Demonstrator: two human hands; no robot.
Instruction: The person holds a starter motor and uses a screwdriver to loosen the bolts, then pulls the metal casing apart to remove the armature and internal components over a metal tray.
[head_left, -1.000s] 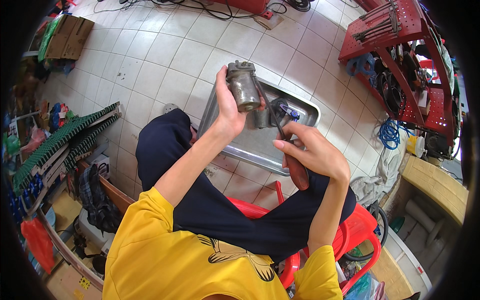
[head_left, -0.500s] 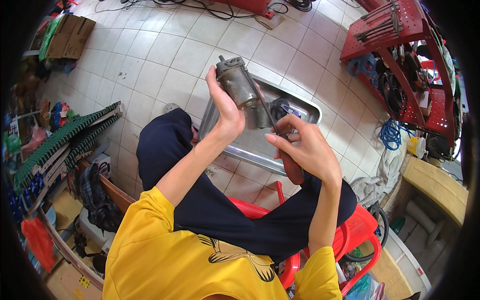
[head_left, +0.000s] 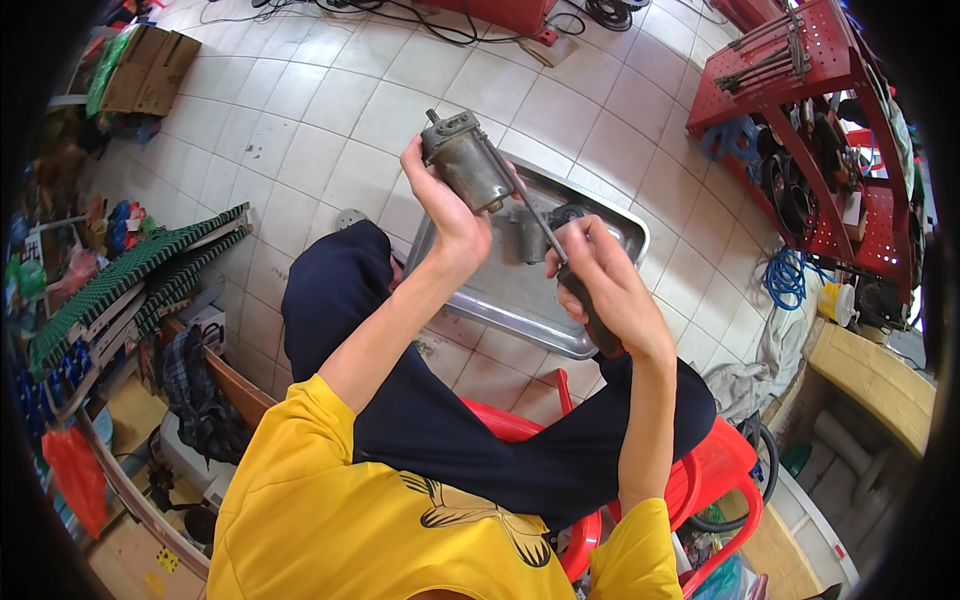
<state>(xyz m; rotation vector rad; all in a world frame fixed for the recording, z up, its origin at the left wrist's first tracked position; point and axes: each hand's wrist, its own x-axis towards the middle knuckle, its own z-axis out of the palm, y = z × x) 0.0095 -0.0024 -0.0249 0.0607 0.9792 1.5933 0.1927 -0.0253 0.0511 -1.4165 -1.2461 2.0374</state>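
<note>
My left hand (head_left: 450, 208) is wrapped round a grey cylindrical motor (head_left: 468, 168), tilted with its short toothed shaft pointing up and away. In my right hand (head_left: 612, 285) is a long screwdriver (head_left: 543, 222), its dark handle inside the closed fingers. The screwdriver's thin shank runs up along the motor's right side, and its tip meets the upper edge of the motor's end; whether it sits in a screw I cannot make out. Beneath both hands, a metal tray (head_left: 520, 325) holds a second metal cylinder part (head_left: 530, 238), partly hidden behind the right hand.
A red perforated tool rack (head_left: 765, 110) with wrenches on top stands at the right, a blue hose coil (head_left: 785, 280) below it. Red plastic chair (head_left: 715, 465) parts show under me. Green-black slatted pieces (head_left: 140, 270) lie at the left, a cardboard box (head_left: 150, 72) farther back.
My right fingers have gone from a loose pinch near the top of the screwdriver's handle to a full grip round it. The motor stays in my left hand, barely moved.
</note>
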